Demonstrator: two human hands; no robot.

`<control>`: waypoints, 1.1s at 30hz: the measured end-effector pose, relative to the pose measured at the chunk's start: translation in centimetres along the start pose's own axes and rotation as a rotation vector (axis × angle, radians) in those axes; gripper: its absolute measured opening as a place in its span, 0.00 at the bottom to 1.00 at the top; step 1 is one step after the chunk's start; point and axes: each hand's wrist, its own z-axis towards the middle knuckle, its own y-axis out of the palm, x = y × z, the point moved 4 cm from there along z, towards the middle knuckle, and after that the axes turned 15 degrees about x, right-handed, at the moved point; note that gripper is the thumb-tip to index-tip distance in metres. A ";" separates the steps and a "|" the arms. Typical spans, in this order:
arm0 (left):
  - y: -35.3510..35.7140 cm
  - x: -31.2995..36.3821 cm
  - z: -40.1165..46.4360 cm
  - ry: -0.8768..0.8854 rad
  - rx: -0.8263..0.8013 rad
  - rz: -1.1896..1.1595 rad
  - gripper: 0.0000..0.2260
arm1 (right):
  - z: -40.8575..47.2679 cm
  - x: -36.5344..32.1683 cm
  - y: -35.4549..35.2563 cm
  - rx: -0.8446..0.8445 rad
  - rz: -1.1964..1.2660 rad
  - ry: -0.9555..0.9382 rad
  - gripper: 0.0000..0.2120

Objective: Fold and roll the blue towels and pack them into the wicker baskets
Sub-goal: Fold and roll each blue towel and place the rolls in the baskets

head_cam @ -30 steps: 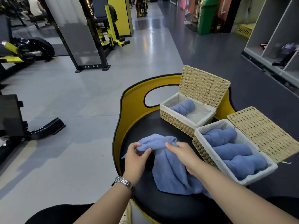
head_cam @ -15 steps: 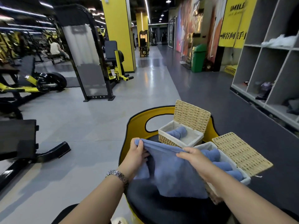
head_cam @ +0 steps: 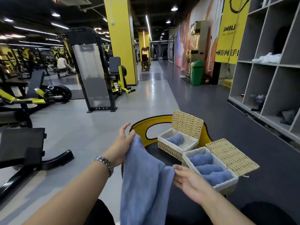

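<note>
Towel (head_cam: 142, 181) first: it hangs in the air in front of me, long axis running top to bottom, its lower end out of sight below the frame. My left hand (head_cam: 121, 146) has the top corner pinched between thumb and the side of the first finger, the other fingers (head_cam: 124, 127) spread loose above. My right hand (head_cam: 189, 181) sits lower and to the right of that corner, its fingertips pressed onto the towel's right edge (thumb side hidden, so I cannot tell how firm that pinch is).

Relative to the towel, the near basket (head_cam: 227, 186) lies just to the right with three rolled towels (head_cam: 209, 168) filling it, lid open. The far basket (head_cam: 162, 138) is beyond it and holds one roll (head_cam: 176, 138), with room left.

My guess is the fold comes next: the right hand, being nearer the free edge, should carry it across toward the left, halving the cloth along its length.
</note>
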 end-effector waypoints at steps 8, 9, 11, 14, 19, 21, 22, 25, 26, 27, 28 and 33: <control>-3.9 3.8 0.5 0.010 -0.252 0.028 0.22 | -2.2 -13.2 1.4 -0.008 -0.102 -0.388 0.18; -4.1 4.7 0.7 0.019 -0.244 0.034 0.20 | -2.6 -15.0 1.7 0.022 -0.143 -0.454 0.21; -4.0 6.8 0.9 0.044 -0.213 0.089 0.15 | -3.8 -18.0 2.5 0.045 -0.174 -0.532 0.22; -4.1 9.5 1.5 0.102 -0.153 0.155 0.09 | -5.6 -21.5 3.5 0.072 -0.300 -0.591 0.17; -4.7 11.0 2.3 0.146 -0.027 0.115 0.05 | -6.0 -23.6 3.1 0.173 -0.423 -0.642 0.11; -4.7 10.9 2.3 0.166 -0.067 0.123 0.06 | -5.9 -23.8 2.9 0.159 -0.328 -0.668 0.09; -4.6 10.9 2.2 0.177 -0.103 0.120 0.08 | -5.9 -23.9 2.8 0.160 -0.300 -0.694 0.07; -4.6 11.5 1.7 0.232 -0.149 0.225 0.14 | -5.6 -24.3 2.2 0.182 -0.333 -0.758 0.11; -4.7 11.8 1.5 0.262 -0.126 0.293 0.14 | -5.6 -24.4 2.0 0.186 -0.366 -0.759 0.13; -4.8 12.1 1.4 0.295 -0.100 0.351 0.13 | -5.7 -24.5 1.9 0.184 -0.393 -0.758 0.15; -4.9 12.4 1.2 0.325 -0.078 0.390 0.11 | -5.8 -24.6 1.9 0.175 -0.410 -0.757 0.16; -4.5 12.8 1.3 0.469 0.049 0.522 0.07 | -5.9 -24.1 1.6 0.240 -0.693 -0.836 0.17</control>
